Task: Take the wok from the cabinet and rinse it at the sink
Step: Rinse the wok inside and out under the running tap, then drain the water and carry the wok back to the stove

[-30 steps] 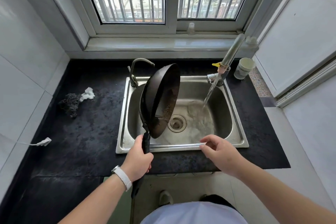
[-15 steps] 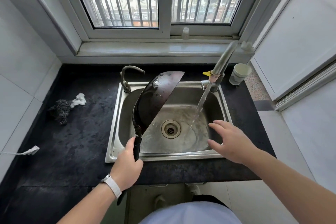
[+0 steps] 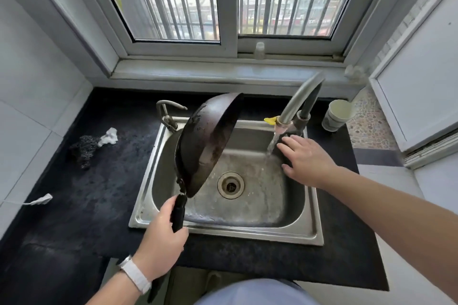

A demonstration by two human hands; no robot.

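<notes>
A dark, worn wok [image 3: 205,141] is tilted steeply on its edge over the left half of the steel sink [image 3: 319,228]. My left hand [image 3: 161,238] grips its black handle at the sink's front left corner. My right hand [image 3: 307,158] reaches over the sink's right side with fingers spread and straight, holding nothing, its fingertips beside the running stream. Water pours from the grey hose tap [image 3: 297,104] with a yellow lever into the basin right of the wok. The drain [image 3: 230,184] is uncovered.
A second, small curved tap [image 3: 166,111] stands at the sink's back left. A steel scourer and white scrap [image 3: 86,146] lie on the black counter to the left. A white cup [image 3: 337,115] sits at the back right. A white cable end [image 3: 41,199] lies far left.
My right hand moved from the sink's front edge up to the stream by the tap. The wok turned from facing right to its rim tipped further back.
</notes>
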